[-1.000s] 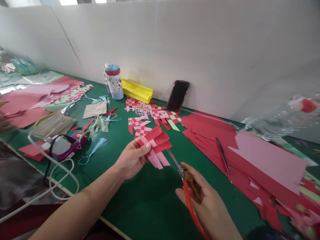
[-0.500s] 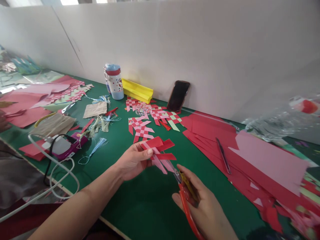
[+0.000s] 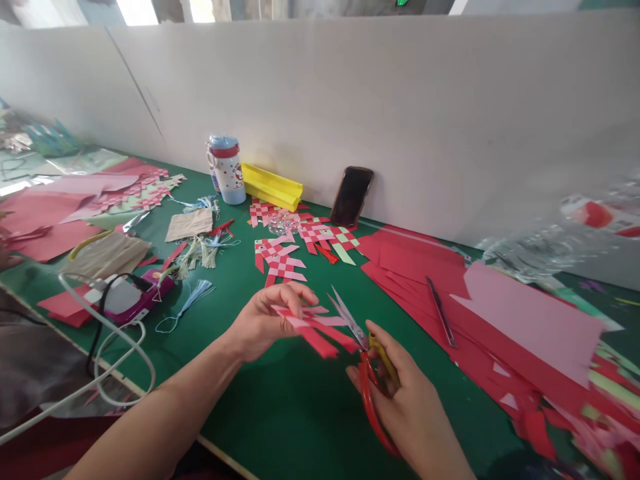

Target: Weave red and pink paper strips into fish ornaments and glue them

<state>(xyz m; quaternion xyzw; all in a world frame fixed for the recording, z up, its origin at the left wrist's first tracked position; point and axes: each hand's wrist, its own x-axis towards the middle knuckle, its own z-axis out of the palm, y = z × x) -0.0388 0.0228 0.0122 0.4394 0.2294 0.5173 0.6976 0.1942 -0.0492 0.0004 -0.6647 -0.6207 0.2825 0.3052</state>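
Note:
Pinched in my left hand (image 3: 273,320) is a woven paper piece (image 3: 320,330) of red and pink strips, its loose ends spread toward the right. My right hand (image 3: 400,393) grips scissors (image 3: 367,360) with one red and one yellow handle. Their blades are parted and point up and left, close beside the strip ends. Whether a blade touches a strip I cannot tell. Just beyond my left hand lie finished-looking woven paper fish (image 3: 280,257) in red and pink.
Red paper sheets (image 3: 410,267), a pink sheet (image 3: 530,320) and a craft knife (image 3: 441,312) lie to the right, near a plastic bottle (image 3: 545,247). A phone (image 3: 351,197) leans on the partition by a flask (image 3: 229,170). Tassels (image 3: 187,303) and a purple power strip (image 3: 143,300) sit left.
My left hand has turned the woven paper, so its strips now tilt downward to the right. The scissors have come away from between the strips, and their blades are parted.

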